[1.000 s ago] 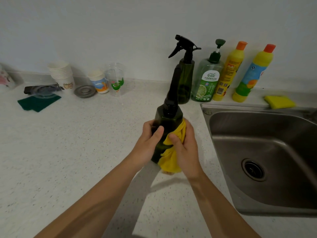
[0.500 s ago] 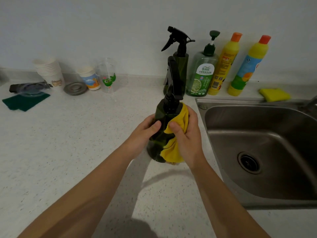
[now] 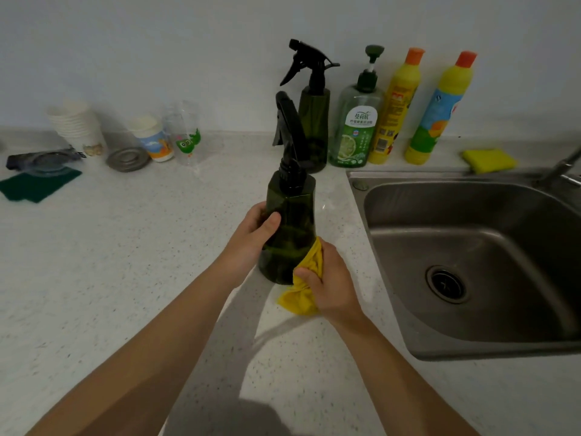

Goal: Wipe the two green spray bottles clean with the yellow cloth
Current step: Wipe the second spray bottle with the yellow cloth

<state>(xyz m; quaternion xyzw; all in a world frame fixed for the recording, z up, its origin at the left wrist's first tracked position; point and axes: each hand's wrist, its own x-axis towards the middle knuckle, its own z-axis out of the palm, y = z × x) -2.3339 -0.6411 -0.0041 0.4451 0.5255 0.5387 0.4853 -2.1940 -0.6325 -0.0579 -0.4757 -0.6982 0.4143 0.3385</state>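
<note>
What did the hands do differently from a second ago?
The right hand slid the yellow cloth down from the upper body of the green spray bottle to its base, baring the shoulder. The left hand kept its grip on the bottle's side. The second spray bottle by the wall and the other bottles stayed in place.

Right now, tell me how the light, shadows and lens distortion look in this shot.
Head view: dim, even light; soft forearm shadows on the countertop below the held spray bottle; wide-angle lens bends the sink rim; faucet smeared at the edge.
</note>
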